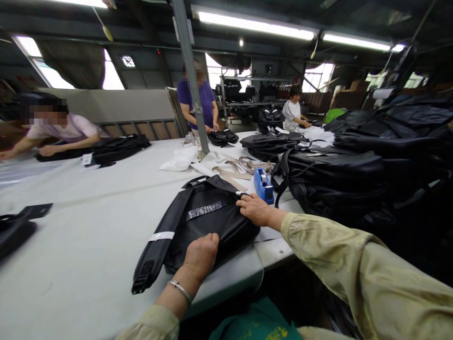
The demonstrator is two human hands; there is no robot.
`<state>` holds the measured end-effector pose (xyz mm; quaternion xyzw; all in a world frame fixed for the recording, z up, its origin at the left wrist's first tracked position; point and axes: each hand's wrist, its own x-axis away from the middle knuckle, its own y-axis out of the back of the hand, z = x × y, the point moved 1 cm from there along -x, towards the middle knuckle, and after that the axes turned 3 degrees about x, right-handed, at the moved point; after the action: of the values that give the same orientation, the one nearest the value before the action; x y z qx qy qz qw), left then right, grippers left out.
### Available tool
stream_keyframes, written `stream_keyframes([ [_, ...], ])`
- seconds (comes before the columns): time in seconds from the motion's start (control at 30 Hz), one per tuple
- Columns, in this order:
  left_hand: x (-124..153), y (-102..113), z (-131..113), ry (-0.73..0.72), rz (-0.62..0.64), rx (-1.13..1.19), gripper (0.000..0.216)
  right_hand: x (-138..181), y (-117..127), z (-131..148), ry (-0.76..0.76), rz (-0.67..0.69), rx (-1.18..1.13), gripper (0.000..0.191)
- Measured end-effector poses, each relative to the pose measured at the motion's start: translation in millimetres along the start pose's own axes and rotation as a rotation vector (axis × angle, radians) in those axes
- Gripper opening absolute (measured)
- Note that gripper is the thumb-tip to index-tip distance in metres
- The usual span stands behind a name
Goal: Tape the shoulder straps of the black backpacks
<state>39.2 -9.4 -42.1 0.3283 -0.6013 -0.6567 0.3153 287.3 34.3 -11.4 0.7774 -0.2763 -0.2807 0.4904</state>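
Note:
A black bag (201, 222) lies flat near the front edge of the white table (88, 222), with a strip of clear tape across its middle and a white band round its strap. My left hand (201, 255) presses on the bag's near edge, fingers curled under and out of sight. My right hand (253, 208) rests on the bag's right side, fingers pinched on a small white piece at the bag's edge. A blue tape dispenser (264, 184) stands just beyond my right hand.
A tall pile of black bags (336, 179) fills the right side. White sheets and straps (212, 163) lie around a metal pole (193, 75). Three other people work at the far edge. Another black bag (12, 231) sits at the left.

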Motion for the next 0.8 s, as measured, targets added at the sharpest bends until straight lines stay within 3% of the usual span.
stream_keyframes([
  [0.2, 4, -7, -10, -0.016, -0.027, -0.046, 0.038, 23, -26, 6, 0.066, -0.173, 0.022, 0.025],
  [0.33, 1, -16, -26, 0.023, -0.017, -0.072, 0.043, 35, -31, 22, -0.072, -0.137, 0.012, 0.026],
  [0.53, 0, -25, -34, 0.035, -0.016, -0.048, 0.044, 16, -13, 55, 0.089, -0.04, -0.206, 0.041],
  [0.67, 18, -23, -11, -0.062, -0.033, 0.003, 0.044, 9, -24, 48, 0.01, 0.037, -0.316, 0.041],
  [0.8, 49, -28, 36, -0.081, -0.145, 0.047, 0.049, 7, -30, 30, 0.114, 0.109, -0.43, 0.047],
])
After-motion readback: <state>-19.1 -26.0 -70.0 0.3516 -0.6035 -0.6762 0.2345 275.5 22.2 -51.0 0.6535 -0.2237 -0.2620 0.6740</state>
